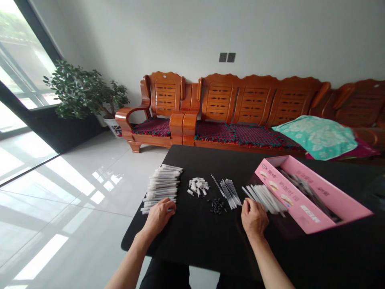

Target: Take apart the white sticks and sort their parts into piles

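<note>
1. The left hand [159, 215] is at the near end of a row of pens [163, 186]. Its fingers are bent. I cannot tell if its grip holds one.
2. The pens lie side by side near the left edge of the black worktop [195, 241].
3. The right hand [255, 218] is curled up, with its thumb close to its fingers. I cannot tell if there is a thing in its grip.
4. It is just beside the near ends of some thin refills [231, 194] and close to a row of white tubes [267, 198].
5. A heap of white caps [198, 186] sits between the pens and the refills.
6. Little black bits [217, 206] are spread out on the near side of the caps.
7. A pink box [285, 189] stands to the right of the tubes. Its top is open, and long dark things [309, 192] lie inside.
8. Past the worktop are a wooden chair [165, 96] and a long sofa [249, 104]. A green cloth [319, 136] lies on the sofa.
</note>
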{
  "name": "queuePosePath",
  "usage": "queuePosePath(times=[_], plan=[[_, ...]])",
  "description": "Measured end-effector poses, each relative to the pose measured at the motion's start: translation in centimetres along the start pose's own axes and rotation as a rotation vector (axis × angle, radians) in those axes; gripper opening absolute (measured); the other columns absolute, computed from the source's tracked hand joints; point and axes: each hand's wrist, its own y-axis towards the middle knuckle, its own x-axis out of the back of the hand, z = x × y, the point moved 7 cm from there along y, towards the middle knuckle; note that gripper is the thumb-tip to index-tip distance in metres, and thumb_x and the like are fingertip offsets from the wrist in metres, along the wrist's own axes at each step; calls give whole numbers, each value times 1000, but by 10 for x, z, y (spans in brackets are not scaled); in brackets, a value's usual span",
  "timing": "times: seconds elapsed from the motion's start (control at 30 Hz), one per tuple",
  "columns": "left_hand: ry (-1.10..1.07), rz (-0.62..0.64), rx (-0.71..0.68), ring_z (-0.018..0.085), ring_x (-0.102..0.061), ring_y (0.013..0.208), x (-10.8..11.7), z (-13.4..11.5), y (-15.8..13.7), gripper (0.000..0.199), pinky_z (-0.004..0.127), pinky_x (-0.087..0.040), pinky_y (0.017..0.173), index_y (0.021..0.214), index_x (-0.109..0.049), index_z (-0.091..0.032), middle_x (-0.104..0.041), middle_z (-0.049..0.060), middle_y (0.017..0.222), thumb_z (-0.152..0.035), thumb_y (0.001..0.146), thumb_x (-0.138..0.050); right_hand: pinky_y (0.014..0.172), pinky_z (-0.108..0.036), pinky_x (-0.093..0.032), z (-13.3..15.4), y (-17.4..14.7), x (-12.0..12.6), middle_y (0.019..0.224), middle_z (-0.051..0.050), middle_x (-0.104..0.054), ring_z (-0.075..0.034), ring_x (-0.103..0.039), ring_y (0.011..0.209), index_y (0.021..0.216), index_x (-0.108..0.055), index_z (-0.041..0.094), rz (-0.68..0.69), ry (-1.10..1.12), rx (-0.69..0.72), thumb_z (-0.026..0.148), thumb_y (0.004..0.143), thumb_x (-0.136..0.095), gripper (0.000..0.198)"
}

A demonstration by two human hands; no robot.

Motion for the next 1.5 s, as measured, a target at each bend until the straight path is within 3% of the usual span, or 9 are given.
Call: queuePosePath(times=[0.27, 0.5, 0.7, 0.8, 0.9, 1.0, 1.17, 1.33, 1.5], plan=[[-96, -69, -68, 16, -62, 83, -3, -39, 14, 13, 25, -42, 74, 90, -67, -24, -66, 0, 91, -17, 88, -57, 76, -32, -45, 19, 4, 2, 82, -10, -69, -22, -61, 78, 91, -66, 15, 92, 231, -56, 31, 95, -47, 25], [-189, -119, -218, 18, -63, 85, -7, -99, 49, 14, 25, -44, 75, 93, -70, -25, -67, 3, 92, -19, 88, -57, 59, -27, -38, 102, 4, -10, 61, -3, -63, -17, -58, 58, 74, -61, 23, 661, 815, -235, 46, 96, -43, 37], [-245, -79, -312, 17, -62, 83, -18, -125, 56, 19, 25, -45, 76, 94, -71, -24, -66, 4, 89, -19, 91, -54, 55, -25, -38, 114, 7, -12, 56, -1, -60, -15, -56, 54, 69, -59, 21, 678, 954, -314, 52, 94, -46, 42], [-381, -172, -269, 18, -63, 86, -14, -119, 55, 16, 25, -46, 78, 95, -72, -24, -67, 5, 98, -20, 89, -58, 52, -25, -40, 102, 0, -21, 55, -2, -59, -15, -56, 52, 68, -59, 21, 647, 1016, -434, 54, 92, -49, 43], [-604, -299, -34, 15, -61, 67, -18, -95, 57, 16, 23, -47, 63, 86, -72, -20, -67, 4, 80, -33, 86, -63, 42, -24, -38, 85, -10, -31, 57, -4, -63, -15, -55, 49, 76, -64, 18, 546, 1092, -693, 60, 87, -53, 44], [-970, -187, 221, 11, -51, 45, -48, -78, 64, 35, 21, -39, 43, 79, -71, -14, -62, 2, 61, -49, 82, -65, 37, -22, -36, 77, -16, -38, 61, -6, -66, -15, -57, 49, 84, -67, 15, 475, 1178, -880, 63, 80, -59, 48], [-1581, -149, 375, 9, -58, 56, -78, -77, 78, 47, 19, -47, 50, 92, -70, -10, -66, 6, 75, -49, 67, -80, 35, -19, -35, 88, -16, -41, 62, -6, -67, -14, -59, 50, 85, -67, 14, 575, 1254, -863, 60, 78, -64, 47], [-1640, -184, 372, 9, -57, 53, -78, -77, 84, 47, 19, -47, 52, 84, -70, -8, -62, 3, 62, -47, 62, -84, 34, -18, -33, 92, -22, -46, 56, -7, -65, -13, -58, 45, 78, -65, 13, 684, 1313, -949, 68, 81, -55, 56], [-1590, -194, 351, 9, -58, 53, -75, -78, 84, 47, 20, -48, 54, 85, -71, -8, -64, 4, 62, -48, 63, -83, 31, -17, -28, 94, -18, -46, 44, 0, -55, -10, -48, 36, 70, -59, 16, 705, 1324, -892, 68, 80, -56, 53]])
